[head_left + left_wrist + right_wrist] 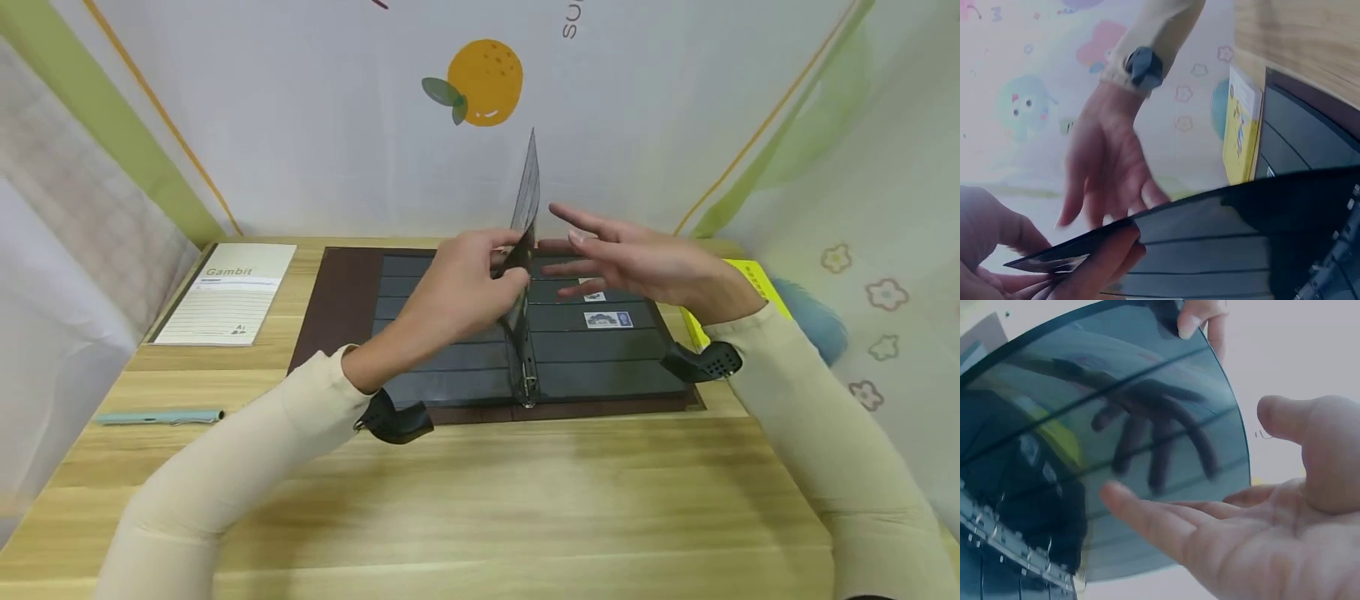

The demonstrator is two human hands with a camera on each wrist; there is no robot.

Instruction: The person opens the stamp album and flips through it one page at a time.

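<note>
We had the album (352, 292) lying open on the table (480, 492), and one dark page (527, 200) stood upright over the rings (528, 385), mid-turn. Our left hand (461, 287) pinched the page near its lower far edge, thumb and fingers curled around it; the left wrist view showed the fingertips (1107, 256) clamped on the page corner. Our right hand (637, 262) hovered just right of the page, fingers spread and fairly straight, gripping nothing; whether a fingertip brushed the sheet we could not tell. On the right leaf lay a stamp (608, 319) in a pocket strip, with another partly hidden beneath the right hand. A notebook (228, 292) sat far left, a pen (161, 416) at the near left, and a yellow booklet (750, 287) just right of the album.

We judged the step to be turning a page, roughly halfway over. The next move would call for steering the sheet down to one side without bending it or straining the ring holes, the open hand ready to receive and flatten it.
</note>
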